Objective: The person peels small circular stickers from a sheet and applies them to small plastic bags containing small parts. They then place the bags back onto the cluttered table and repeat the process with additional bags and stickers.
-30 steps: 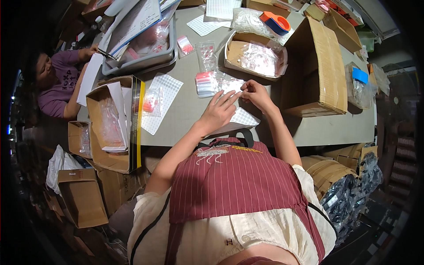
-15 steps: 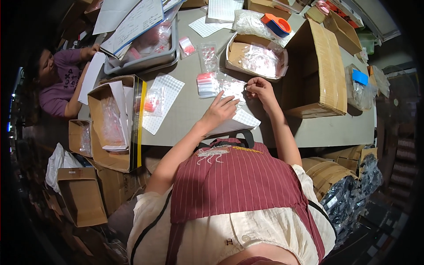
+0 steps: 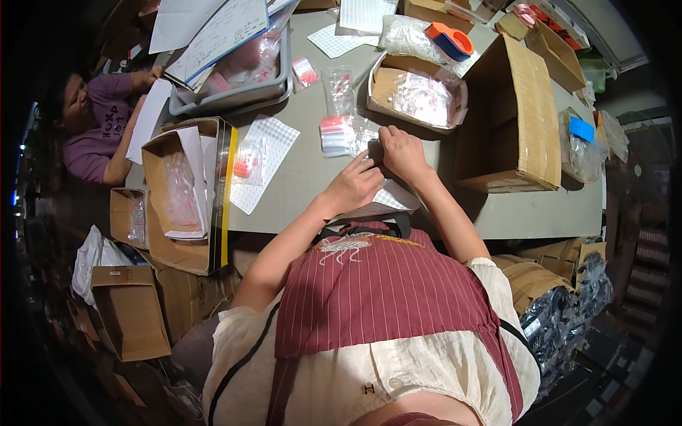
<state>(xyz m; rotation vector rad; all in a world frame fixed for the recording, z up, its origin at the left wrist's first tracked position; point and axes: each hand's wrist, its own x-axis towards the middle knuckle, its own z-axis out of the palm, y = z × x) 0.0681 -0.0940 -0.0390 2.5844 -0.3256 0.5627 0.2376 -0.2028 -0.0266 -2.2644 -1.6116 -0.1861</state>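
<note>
My left hand (image 3: 355, 183) rests over the near edge of small clear zip bags (image 3: 365, 133), its fingers stretched forward and slightly apart. Just to its right, my right hand (image 3: 403, 152) has thumb and fingers pinched together above the right side of those bags. Whatever is in that pinch is too small or hidden to make out. A stack of zip bags with red top strips (image 3: 336, 133) lies left of the fingertips. Under and below my hands is a white sheet of round stickers (image 3: 387, 200), partly covered by my wrists.
An open carton of clear bags (image 3: 415, 117) stands beyond my right hand, beside a tall cardboard box (image 3: 522, 121). Leftward lie a sticker sheet (image 3: 273, 153), a box with papers (image 3: 226, 206) and a grey bin (image 3: 284, 78). Another person (image 3: 99, 131) sits at far left.
My right hand has moved left and slightly nearer, toward the clear bags and my left hand. The left hand's fingers have drawn in a little. The whole view has shifted slightly.
</note>
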